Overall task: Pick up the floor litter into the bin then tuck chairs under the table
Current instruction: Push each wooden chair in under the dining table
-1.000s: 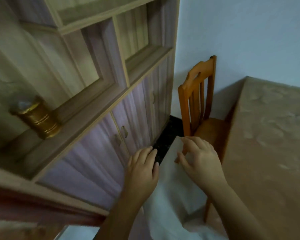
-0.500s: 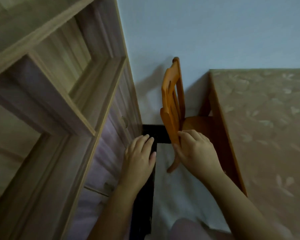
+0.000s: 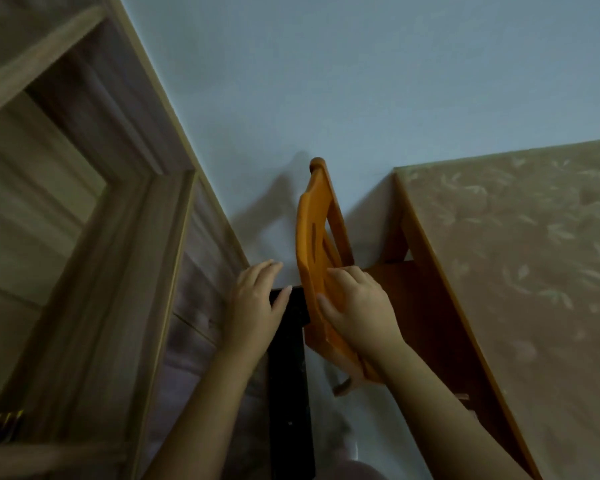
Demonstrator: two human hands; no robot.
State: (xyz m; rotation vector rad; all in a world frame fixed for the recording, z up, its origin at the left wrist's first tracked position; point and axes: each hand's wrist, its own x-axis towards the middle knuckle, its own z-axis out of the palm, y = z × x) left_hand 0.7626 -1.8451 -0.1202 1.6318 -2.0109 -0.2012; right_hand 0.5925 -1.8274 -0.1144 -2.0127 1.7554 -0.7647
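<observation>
An orange wooden chair stands against the pale wall, its seat partly under the table, which is covered with a beige leaf-patterned cloth. My right hand rests on the chair's backrest, fingers curled over its top rail. My left hand hovers just left of the chair with fingers spread, holding nothing, close to the cabinet. No litter or bin shows in this view.
A tall wooden cabinet with shelves and doors fills the left side, leaving a narrow gap to the chair. A dark floor strip runs along its base. A gold-coloured object sits on a shelf at the lower left.
My view has swung right and down toward the chair. My right hand has come onto the chair's backrest, and my left hand has moved forward beside it.
</observation>
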